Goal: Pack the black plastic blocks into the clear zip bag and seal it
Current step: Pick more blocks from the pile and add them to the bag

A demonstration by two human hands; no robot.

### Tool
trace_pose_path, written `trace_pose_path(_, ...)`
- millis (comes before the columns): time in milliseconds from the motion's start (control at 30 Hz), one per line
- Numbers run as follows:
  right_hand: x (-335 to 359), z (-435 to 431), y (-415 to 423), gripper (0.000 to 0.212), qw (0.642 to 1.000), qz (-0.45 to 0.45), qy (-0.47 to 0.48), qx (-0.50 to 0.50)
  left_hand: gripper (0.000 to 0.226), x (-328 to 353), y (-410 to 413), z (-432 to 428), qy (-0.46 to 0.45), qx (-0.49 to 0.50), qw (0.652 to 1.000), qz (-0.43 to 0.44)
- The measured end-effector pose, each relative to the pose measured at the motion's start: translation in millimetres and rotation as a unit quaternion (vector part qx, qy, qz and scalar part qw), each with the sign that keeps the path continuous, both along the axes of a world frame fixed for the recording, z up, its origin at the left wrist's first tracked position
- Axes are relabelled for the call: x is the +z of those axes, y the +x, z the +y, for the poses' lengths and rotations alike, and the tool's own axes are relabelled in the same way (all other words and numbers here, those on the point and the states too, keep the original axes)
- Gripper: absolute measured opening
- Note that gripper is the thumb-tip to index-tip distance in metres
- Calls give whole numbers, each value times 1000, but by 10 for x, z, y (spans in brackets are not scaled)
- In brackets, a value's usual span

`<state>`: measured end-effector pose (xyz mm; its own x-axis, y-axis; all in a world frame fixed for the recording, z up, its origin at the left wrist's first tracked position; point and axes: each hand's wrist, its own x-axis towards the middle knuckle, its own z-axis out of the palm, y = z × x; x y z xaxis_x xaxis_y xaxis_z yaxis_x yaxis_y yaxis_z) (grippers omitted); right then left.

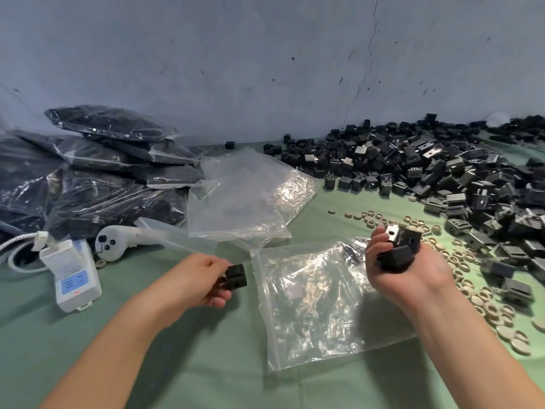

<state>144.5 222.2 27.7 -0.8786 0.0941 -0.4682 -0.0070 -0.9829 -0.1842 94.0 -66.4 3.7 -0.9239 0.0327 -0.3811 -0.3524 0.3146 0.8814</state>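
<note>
Your forearms come in from the bottom edge, over the green cloth (206, 367) that covers the whole table. Biggest item on it: the loose pile of black plastic blocks (442, 169), far right, running back to the wall (265, 54). Far left, a stack of filled bags (97, 172), dark contents, piled on each other. Between the stack and the pile, spare clear bags (244, 196), crumpled, overlapping. The clear zip bag (318, 305) lies flat on the cloth between your hands, zip strip along its left edge; can't tell if the strip is open or pressed closed. A scatter of beige rings (477, 293) sits right of the bag, along the near edge of the pile. A white socket box with a blue face (73, 278) stands near left, cable attached, with a white handheld controller (118, 240) just behind it. Your right hand (418, 273) is above the bag's far right corner, palm up, fingers curled round several blocks (398, 249). Your left hand (197, 278) is just left of the zip edge, thumb and fingers pinching one block (236, 277), clear of the bag.
</note>
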Motion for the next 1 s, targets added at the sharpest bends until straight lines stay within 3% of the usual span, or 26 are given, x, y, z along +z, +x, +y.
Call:
trace_pose_path(267,-10,55,34,28,1000,2,14,-7,17,-73,265,382,88,-104,990,47)
trace_pose_path(333,-5,60,33,27,1000,3,13,-7,19,-116,291,405,4,-178,977,121)
trace_pose_path(367,-1,66,32,27,1000,3,11,-9,21,-159,285,393,-101,-220,952,186)
trace_pose_path(433,2,83,26,27,1000,4,8,-11,29,-259,276,359,-317,-274,851,316)
trace_pose_path(467,3,94,24,28,1000,4,8,-12,33,-298,278,352,-377,-279,808,357)
trace_pose_path(533,11,118,21,30,1000,1,8,-15,37,-328,275,392,-403,-282,776,395)
trace_pose_path(633,32,148,25,33,1000,3,10,-17,37,-313,232,533,-368,-295,779,413)
trace_pose_path(767,47,193,26,34,1000,4,16,-23,48,-273,139,854,-407,-333,748,405)
trace_pose_path(933,39,260,41,34,999,-5,15,-36,37,-209,104,1131,-337,-327,777,419)
trace_pose_path(1000,33,306,51,36,999,-8,14,-41,29,-185,121,1033,-309,-350,769,437)
